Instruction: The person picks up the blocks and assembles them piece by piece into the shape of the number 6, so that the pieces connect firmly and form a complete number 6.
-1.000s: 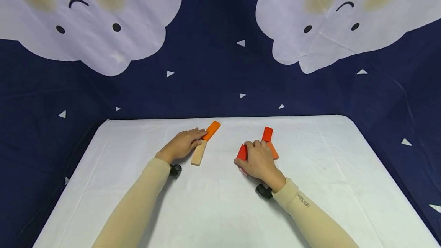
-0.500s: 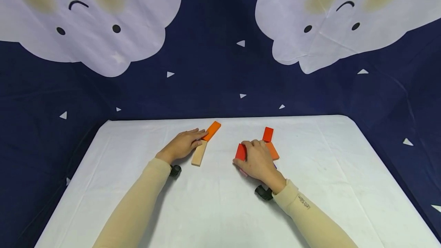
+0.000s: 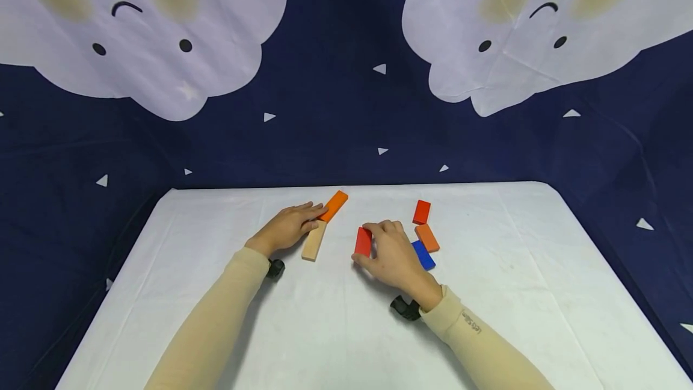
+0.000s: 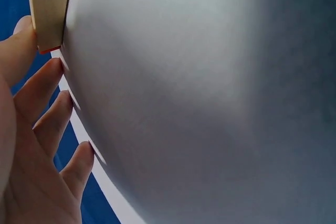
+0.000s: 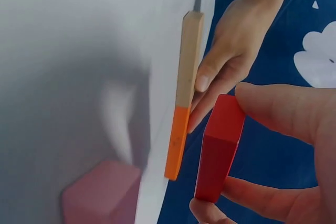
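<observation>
My right hand (image 3: 392, 256) pinches a red block (image 3: 363, 242) by its two ends, between thumb and fingers, above the white table. The right wrist view shows this red block (image 5: 219, 145) close up, with a pink block (image 5: 102, 192) low on the left; the hand hides that pink one in the head view. My left hand (image 3: 285, 227) rests against two blocks lying end to end, a plain wooden block (image 3: 314, 241) and an orange block (image 3: 334, 205). Its fingers reach out fairly straight, the thumb at the wooden block's side, seen also in the left wrist view.
Right of my right hand lie a blue block (image 3: 424, 255), a darker orange block (image 3: 428, 238) and another red block (image 3: 421, 212). The white-covered table (image 3: 303, 330) ends at a dark blue cloth backdrop (image 3: 335, 137) with clouds.
My right hand has moved left with the red block, coming away from the group at right and uncovering the blue block. My left hand has stayed where it was.
</observation>
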Demonstrator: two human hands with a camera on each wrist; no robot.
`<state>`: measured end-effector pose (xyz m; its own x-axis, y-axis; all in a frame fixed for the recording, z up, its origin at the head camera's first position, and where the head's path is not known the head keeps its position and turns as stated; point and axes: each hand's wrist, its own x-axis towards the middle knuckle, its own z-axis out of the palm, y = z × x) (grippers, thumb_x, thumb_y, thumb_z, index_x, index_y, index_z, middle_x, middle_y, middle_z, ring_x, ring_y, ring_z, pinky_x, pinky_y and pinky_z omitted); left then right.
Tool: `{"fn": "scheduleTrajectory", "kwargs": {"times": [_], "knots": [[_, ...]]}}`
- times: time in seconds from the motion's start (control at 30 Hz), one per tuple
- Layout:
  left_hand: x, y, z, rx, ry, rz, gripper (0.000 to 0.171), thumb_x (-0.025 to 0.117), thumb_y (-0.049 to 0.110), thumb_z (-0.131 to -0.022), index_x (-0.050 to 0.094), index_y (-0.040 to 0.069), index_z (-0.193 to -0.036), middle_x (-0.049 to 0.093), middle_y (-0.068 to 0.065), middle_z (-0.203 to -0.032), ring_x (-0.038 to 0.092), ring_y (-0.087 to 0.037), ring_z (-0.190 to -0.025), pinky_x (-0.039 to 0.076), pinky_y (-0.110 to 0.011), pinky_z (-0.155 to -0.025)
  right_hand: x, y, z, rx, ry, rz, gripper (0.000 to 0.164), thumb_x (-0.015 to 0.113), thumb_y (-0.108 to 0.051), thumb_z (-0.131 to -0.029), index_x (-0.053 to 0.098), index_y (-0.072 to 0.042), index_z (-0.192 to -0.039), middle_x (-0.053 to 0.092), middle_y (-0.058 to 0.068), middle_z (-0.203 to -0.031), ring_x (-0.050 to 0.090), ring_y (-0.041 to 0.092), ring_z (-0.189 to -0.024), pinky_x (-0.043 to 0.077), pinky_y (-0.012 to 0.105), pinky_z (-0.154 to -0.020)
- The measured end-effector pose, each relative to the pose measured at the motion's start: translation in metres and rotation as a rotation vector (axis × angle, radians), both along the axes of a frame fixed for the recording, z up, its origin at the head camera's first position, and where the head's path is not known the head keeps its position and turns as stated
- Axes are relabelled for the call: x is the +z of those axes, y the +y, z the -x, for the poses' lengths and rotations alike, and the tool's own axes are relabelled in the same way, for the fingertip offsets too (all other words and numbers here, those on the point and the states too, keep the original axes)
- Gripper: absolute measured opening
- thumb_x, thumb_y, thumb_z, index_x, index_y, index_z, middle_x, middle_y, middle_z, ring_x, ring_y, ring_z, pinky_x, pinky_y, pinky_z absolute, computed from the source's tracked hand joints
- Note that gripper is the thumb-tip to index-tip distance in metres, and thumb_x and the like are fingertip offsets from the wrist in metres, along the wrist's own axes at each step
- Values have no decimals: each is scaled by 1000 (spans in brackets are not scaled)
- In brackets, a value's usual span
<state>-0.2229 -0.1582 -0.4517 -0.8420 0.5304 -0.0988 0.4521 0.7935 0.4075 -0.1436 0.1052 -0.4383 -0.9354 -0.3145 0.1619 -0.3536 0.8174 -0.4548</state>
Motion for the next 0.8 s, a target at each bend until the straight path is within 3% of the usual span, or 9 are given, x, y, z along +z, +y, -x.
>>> {"fn": "scheduleTrajectory", "kwargs": {"times": [0.8], "knots": [[-1, -1, 2, 10, -14, -15, 50, 50, 32, -107, 43, 18, -154, 40, -6, -158, 33, -32, -147, 26, -57, -119, -2, -44, -7, 158, -27, -5, 66, 81, -42, -83, 63, -3, -133, 62, 14, -120, 52, 28, -112, 48, 40, -100]]}}
